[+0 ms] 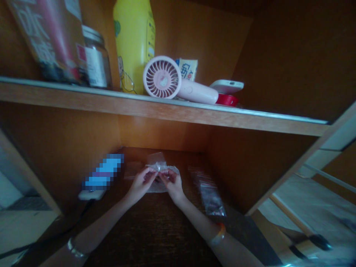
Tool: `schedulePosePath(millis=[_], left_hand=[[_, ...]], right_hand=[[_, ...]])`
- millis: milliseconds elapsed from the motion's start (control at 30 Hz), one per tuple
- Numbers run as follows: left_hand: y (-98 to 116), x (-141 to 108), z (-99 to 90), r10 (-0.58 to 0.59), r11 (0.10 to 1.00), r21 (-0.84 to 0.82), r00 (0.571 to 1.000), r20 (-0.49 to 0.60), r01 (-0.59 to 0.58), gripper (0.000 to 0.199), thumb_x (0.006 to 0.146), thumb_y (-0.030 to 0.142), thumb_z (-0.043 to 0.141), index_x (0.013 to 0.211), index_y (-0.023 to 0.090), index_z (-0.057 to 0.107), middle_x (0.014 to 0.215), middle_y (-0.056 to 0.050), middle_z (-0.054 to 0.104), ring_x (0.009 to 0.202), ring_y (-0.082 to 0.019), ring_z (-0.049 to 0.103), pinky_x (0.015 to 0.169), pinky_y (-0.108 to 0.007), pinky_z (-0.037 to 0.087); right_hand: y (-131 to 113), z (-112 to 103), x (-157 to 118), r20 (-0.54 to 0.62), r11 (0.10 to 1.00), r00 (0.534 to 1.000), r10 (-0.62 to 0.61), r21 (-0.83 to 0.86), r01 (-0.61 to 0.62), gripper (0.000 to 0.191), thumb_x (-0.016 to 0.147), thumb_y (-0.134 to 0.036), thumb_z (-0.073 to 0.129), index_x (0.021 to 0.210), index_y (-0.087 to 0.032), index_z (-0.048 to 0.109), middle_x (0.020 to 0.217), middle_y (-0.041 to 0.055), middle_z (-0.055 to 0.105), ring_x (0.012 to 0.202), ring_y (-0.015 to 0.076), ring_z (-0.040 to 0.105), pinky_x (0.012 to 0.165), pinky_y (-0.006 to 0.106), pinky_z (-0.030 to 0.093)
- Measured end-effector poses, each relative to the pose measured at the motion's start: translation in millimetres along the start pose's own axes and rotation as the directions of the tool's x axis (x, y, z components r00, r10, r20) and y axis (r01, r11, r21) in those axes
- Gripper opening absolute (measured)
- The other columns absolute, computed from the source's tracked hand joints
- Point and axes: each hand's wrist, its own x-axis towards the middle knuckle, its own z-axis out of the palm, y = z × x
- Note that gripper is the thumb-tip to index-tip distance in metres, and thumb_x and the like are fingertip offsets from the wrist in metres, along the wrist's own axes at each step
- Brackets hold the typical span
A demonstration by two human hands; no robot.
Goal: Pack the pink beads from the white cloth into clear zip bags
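On the lower shelf, my left hand (144, 182) and my right hand (172, 182) meet fingertip to fingertip at a clear plastic bag (158, 188). Both pinch its upper edge, and the fingers of each are closed. Part of the bag spreads out below and behind the fingers. Another small clear bag (156, 158) shows just beyond the fingertips. Whatever the first bag contains is too small and blurred to make out. To the right lie several flat clear zip bags (210, 193), overlapping in a row. A further clear bag (132, 170) rests left of my hands.
A blurred blue-screened device (104, 172) stands at the left with a white block (90, 194) and black cable below. On the upper shelf (155, 107) are a yellow bottle (133, 44), a pink handheld fan (162, 77), a jar (97, 59), a large packet (52, 40) and a phone-like white object (228, 86).
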Motion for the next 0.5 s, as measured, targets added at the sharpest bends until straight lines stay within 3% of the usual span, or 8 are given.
schedulePosePath(millis=[500], left_hand=[[-3.5, -1.6, 0.3, 0.017, 0.999, 0.042, 1.000, -0.007, -0.017, 0.023, 0.085, 0.037, 0.051, 0.085, 0.016, 0.061, 0.085, -0.004, 0.065, 0.082, -0.017, 0.061, 0.076, -0.029, 0.047]], right_hand=[[-3.7, 0.7, -2.3, -0.033, 1.000, 0.999, 0.015, -0.026, -0.016, 0.013, 0.072, -0.031, 0.062, 0.070, -0.019, 0.064, 0.071, 0.0022, 0.065, 0.067, 0.0159, 0.059, 0.065, 0.028, 0.047]])
